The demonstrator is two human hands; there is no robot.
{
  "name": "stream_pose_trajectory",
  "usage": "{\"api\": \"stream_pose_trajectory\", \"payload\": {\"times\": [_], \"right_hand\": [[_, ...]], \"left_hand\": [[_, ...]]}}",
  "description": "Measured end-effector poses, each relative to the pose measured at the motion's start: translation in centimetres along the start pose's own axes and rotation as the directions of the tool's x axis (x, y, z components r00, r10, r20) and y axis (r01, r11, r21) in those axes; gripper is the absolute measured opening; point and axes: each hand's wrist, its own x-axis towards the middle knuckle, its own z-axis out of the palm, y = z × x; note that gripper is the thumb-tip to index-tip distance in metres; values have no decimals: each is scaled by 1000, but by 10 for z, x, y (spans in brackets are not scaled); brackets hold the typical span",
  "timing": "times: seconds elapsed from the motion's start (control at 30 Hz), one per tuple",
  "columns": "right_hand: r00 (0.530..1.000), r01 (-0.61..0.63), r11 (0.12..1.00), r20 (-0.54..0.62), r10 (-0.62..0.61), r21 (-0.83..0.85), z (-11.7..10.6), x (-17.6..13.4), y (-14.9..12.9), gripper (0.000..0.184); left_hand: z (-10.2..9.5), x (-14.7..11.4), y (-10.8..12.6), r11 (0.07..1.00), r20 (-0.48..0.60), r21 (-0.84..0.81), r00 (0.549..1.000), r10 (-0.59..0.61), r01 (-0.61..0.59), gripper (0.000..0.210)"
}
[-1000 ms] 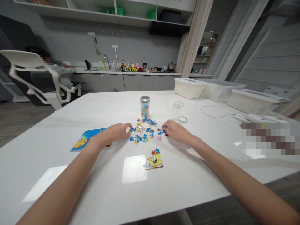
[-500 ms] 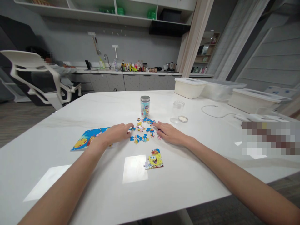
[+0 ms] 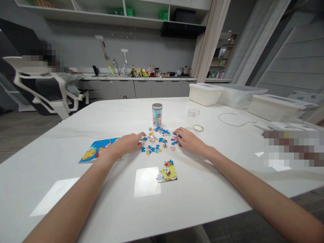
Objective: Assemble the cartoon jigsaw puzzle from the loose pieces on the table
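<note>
Loose jigsaw puzzle pieces, mostly blue with some yellow and pink, are spread between my two hands. My left hand rests at their left side, thumb and index finger apart beside a blue piece; it covers part of a blue picture sheet. At the right side, my right hand is open, its fingertips over a few pieces and partly hiding them. Closer to me lies a joined puzzle section with a yellow cartoon face. A printed can with a silver lid stands upright behind the pieces.
Behind my right hand are a clear plastic jar and a round lid. Lidded storage boxes and a white cable occupy the table's right side. A person sits on a white-framed chair at the far left.
My right hand has shifted a little to the right and its fingers are more bent, baring pieces that it covered. My left hand has hardly moved.
</note>
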Motion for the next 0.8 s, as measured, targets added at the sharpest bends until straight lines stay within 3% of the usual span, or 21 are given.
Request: {"api": "stream_pose_trajectory", "payload": {"times": [0.2,0.5,0.6,0.8], "right_hand": [[980,192,981,50,-192,4,4,6,-14,34],[939,233,972,257,-229,16,23,71,-26,39],[926,248,968,283,-250,44,24,62,-23,39],[946,236,970,211,-244,66,18,20,-17,41]], "left_hand": [[0,-1,0,999,-37,48,999,-15,17,42],[2,-2,-5,996,-42,-47,996,80,-82,35],[2,-2,-7,996,-46,-39,996,76,-77,35],[1,-3,-5,996,-38,13,995,93,-93,35]]}}
